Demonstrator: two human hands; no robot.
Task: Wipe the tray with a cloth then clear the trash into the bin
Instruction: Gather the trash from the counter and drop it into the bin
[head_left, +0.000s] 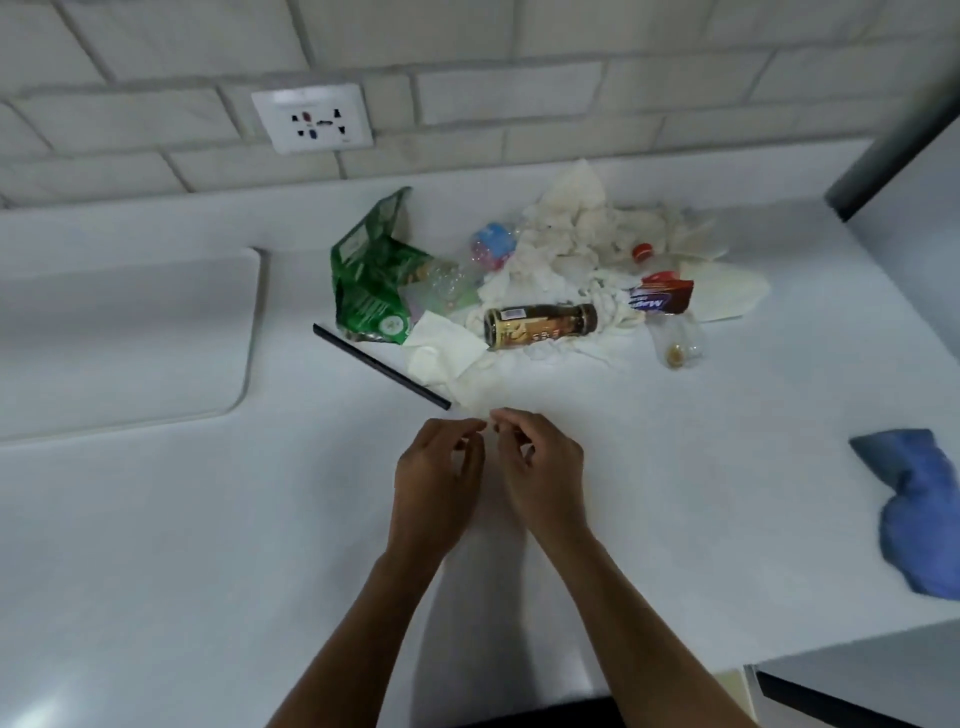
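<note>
Head view: I see both hands low over the white tabletop (208, 519), close together, just short of the trash pile. Left hand (441, 478) grip: fingers curled, tips nearly meeting those of the right hand (540, 467), also curled. Whether either grip pinches anything, I cannot tell; the area between the fingertips is blurred. The trash lies beyond the hands: a green packet (371, 275), crumpled white tissues (566, 234), a brown bottle (540, 325) on its side, a clear plastic bottle (675, 340), a red-and-blue wrapper (662, 296). A black strip (379, 366) lies diagonally at the pile's near left edge. The blue cloth (919, 509) rests at the tabletop's right edge, well apart from both hands.
</note>
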